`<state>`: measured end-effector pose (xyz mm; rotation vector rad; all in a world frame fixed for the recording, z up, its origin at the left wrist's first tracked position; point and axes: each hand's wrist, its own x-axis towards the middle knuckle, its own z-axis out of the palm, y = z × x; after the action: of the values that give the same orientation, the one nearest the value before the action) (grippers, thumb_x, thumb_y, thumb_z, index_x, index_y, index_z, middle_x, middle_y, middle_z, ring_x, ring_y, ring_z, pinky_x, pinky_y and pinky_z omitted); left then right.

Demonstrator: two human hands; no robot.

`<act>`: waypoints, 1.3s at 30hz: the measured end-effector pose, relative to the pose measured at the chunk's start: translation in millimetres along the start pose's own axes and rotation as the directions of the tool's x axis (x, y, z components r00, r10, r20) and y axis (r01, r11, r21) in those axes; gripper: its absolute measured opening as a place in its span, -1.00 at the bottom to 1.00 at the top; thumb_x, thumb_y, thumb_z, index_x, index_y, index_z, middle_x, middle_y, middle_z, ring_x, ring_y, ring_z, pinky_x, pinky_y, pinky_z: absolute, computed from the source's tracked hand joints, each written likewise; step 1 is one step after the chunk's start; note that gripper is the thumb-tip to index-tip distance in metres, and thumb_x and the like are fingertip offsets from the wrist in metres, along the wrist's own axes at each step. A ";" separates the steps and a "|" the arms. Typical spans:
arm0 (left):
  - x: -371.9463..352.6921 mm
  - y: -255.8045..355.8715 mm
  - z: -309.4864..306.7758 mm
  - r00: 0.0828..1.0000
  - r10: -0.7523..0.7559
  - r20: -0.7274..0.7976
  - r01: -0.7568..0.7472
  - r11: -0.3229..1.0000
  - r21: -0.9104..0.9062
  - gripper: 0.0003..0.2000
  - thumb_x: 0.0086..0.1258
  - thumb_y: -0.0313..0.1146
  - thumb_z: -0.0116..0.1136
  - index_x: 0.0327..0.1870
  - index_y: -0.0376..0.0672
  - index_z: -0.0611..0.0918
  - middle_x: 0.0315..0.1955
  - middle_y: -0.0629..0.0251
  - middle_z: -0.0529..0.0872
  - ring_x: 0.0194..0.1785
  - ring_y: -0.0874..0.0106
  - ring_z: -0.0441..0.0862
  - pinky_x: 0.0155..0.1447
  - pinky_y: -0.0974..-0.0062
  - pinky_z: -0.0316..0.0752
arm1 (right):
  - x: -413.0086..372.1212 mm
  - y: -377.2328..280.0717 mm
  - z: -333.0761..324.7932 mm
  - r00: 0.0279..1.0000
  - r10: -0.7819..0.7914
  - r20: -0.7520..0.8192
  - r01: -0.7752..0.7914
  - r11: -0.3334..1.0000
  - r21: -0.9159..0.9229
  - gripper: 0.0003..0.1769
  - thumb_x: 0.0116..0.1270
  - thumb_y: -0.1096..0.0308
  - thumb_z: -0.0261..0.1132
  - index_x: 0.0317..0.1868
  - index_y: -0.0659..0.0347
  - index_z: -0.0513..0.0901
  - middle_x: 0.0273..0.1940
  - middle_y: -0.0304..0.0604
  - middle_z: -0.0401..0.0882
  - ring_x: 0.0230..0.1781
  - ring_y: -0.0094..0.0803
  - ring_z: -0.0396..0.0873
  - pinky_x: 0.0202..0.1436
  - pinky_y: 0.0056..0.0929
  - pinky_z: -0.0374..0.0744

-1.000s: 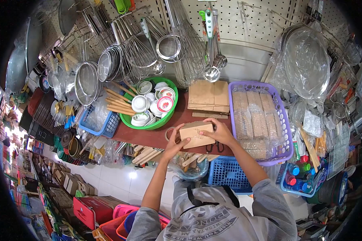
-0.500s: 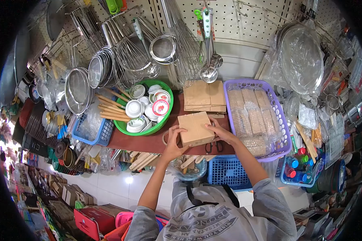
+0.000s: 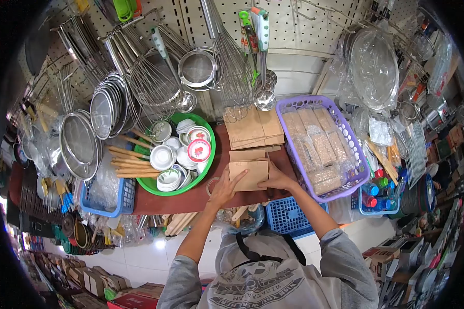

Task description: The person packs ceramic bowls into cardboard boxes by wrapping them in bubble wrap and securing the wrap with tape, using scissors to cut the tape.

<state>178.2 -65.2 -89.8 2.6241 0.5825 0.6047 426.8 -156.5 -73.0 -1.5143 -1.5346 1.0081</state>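
Observation:
Between both hands is a small brown cardboard box (image 3: pixel 248 177), above the front part of the reddish-brown table. Flaps stand up along its far edge, and the inside is hidden from me. My left hand (image 3: pixel 223 189) is closed on its left side, with the thumb across the near face. On the right side, my right hand (image 3: pixel 276 178) grips the box, its fingers partly hidden behind it. A tape roll (image 3: pixel 212 185) lies just left of my left hand. Behind the box sits a stack of flat cardboard (image 3: pixel 253 129).
At right a purple basket (image 3: pixel 340 193) holds several bubble-wrapped packs. On the left a green basin (image 3: pixel 207 126) holds small bowls, beside wooden-handled tools (image 3: pixel 133 166). Whisks (image 3: pixel 232 82) and ladles (image 3: pixel 264 98) hang above. Below the table edge is a blue basket (image 3: pixel 288 216).
The box has tilted in my hands, and flaps now show at its far edge where a flat top faced me before. My right hand has slid lower along its side. The camera view has shifted slightly.

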 end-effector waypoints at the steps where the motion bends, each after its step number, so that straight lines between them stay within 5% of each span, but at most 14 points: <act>1: 0.8 -8.7 5.9 1.000 -0.004 0.014 0.004 1.000 0.021 0.01 0.06 -0.66 0.32 0.59 0.37 0.22 0.44 -0.32 0.17 0.49 -0.25 0.22 0.49 0.03 0.35 | 3.1 5.0 4.9 1.000 -0.016 -0.027 0.015 1.000 -0.018 0.11 -0.04 0.30 0.61 0.49 0.20 0.16 0.39 0.07 0.26 0.47 -0.12 0.22 0.54 -0.23 0.26; 11: 7.1 -20.1 7.3 0.997 -0.021 0.075 0.019 1.000 0.024 -0.08 0.14 -0.65 0.27 0.52 0.50 0.33 0.49 -0.21 0.17 0.56 -0.23 0.12 0.58 -0.01 0.23 | 3.2 -4.9 7.4 0.988 -0.100 -0.115 0.081 0.984 -0.161 0.06 -0.09 0.35 0.61 0.43 0.15 0.23 0.35 0.05 0.33 0.43 -0.05 0.29 0.51 -0.21 0.31; 20: -6.7 -19.8 -2.2 0.992 0.128 0.024 -0.127 0.992 -0.027 -0.16 0.16 -0.27 0.43 0.53 0.07 0.30 0.36 -0.04 0.34 0.54 0.03 0.21 0.68 0.00 0.01 | -0.4 10.7 11.5 0.985 -0.107 -0.132 0.081 0.979 -0.189 -0.03 -0.06 0.37 0.57 0.41 -0.01 0.30 0.33 0.05 0.31 0.40 0.04 0.30 0.51 -0.16 0.35; 32: 9.4 32.7 -23.6 0.959 -0.265 -0.105 0.222 0.926 -0.306 -0.20 0.37 -0.18 0.33 0.54 -0.23 0.18 0.30 -0.10 0.46 0.45 0.04 0.39 0.67 0.02 -0.05 | -14.7 -20.7 1.5 0.988 -0.037 -0.149 -0.002 0.967 -0.254 -0.08 0.05 0.25 0.57 0.44 -0.10 0.35 0.51 0.12 0.07 0.51 0.15 0.21 0.51 -0.09 0.36; 39: 13.6 57.7 -23.1 0.888 -0.311 -0.338 0.197 0.923 -0.332 -0.30 0.42 -0.32 0.28 0.52 -0.23 0.23 0.29 -0.04 0.43 0.39 0.00 0.40 0.50 0.12 0.24 | -24.8 -41.1 -9.2 0.974 -0.089 -0.207 0.032 0.964 -0.266 -0.16 0.07 0.26 0.57 0.39 -0.02 0.40 0.51 0.11 0.06 0.57 0.15 0.07 0.57 -0.05 0.26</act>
<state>195.8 -101.0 -40.2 2.1156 0.8703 1.0444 418.8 -180.6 -31.3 -1.6839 -1.5907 0.5980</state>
